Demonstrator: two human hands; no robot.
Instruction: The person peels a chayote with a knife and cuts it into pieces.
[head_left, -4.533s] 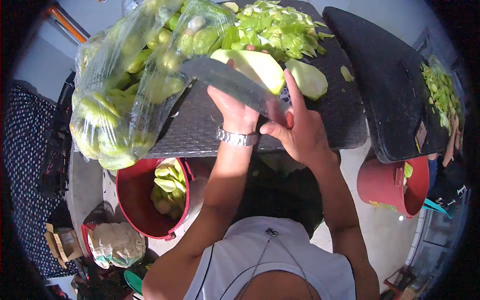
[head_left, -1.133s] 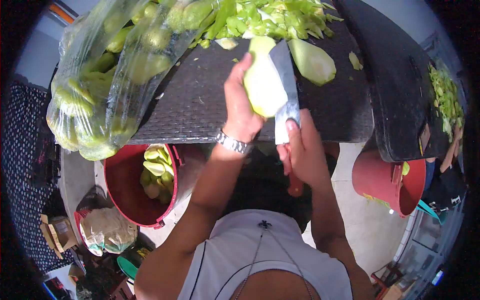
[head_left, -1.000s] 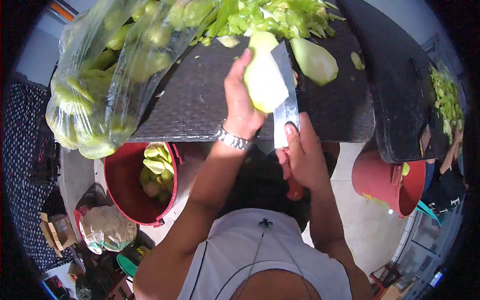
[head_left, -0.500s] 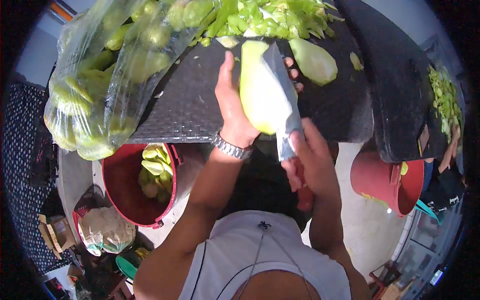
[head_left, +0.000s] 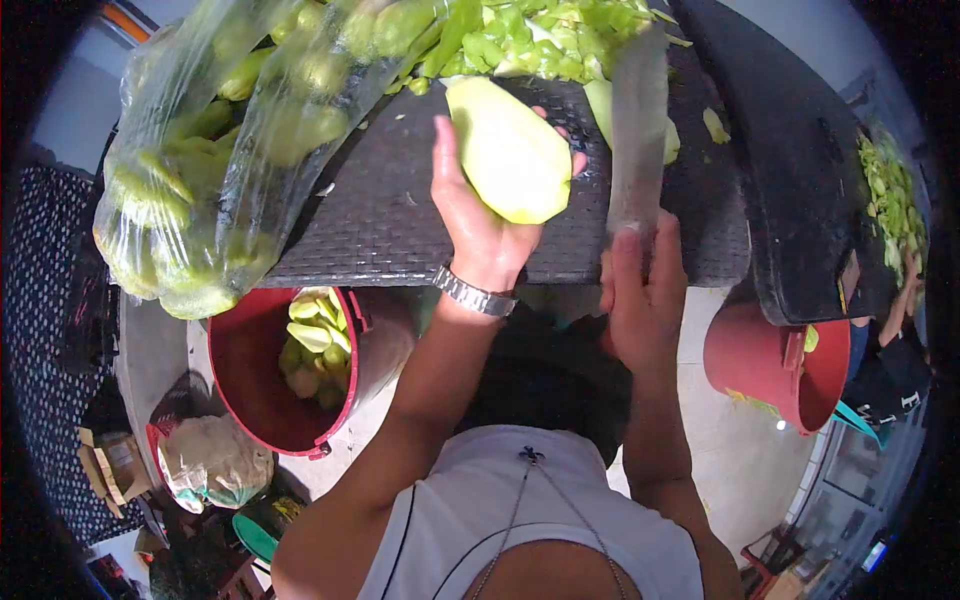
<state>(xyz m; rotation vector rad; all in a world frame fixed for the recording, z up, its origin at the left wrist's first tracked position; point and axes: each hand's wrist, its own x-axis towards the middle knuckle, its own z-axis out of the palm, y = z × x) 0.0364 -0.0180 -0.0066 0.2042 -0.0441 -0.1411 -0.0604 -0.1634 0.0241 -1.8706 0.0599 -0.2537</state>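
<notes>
A peeled pale-green chayote (head_left: 510, 150) rests in my left hand (head_left: 485, 235), which is curled round it from below, fingertips showing at its right side. My right hand (head_left: 645, 290) grips a wide-bladed knife (head_left: 638, 130) by its handle, blade pointing away from me and apart from the chayote. Behind the blade, a second peeled chayote (head_left: 599, 105) lies on the dark woven table (head_left: 400, 230), partly hidden. Green peelings (head_left: 540, 40) are heaped at the far side.
A clear plastic bag of chayotes (head_left: 200, 190) hangs over the table's left edge. Below it stands a red bucket (head_left: 235, 370) with peeled chayotes inside. Another red bucket (head_left: 750, 360) is on the right. A co-worker's hand (head_left: 910, 280) is near peelings (head_left: 890, 190) at far right.
The knife has moved off the chayote, to the right and away from me, now more upright in view. My left hand has turned the chayote, its top tilting left.
</notes>
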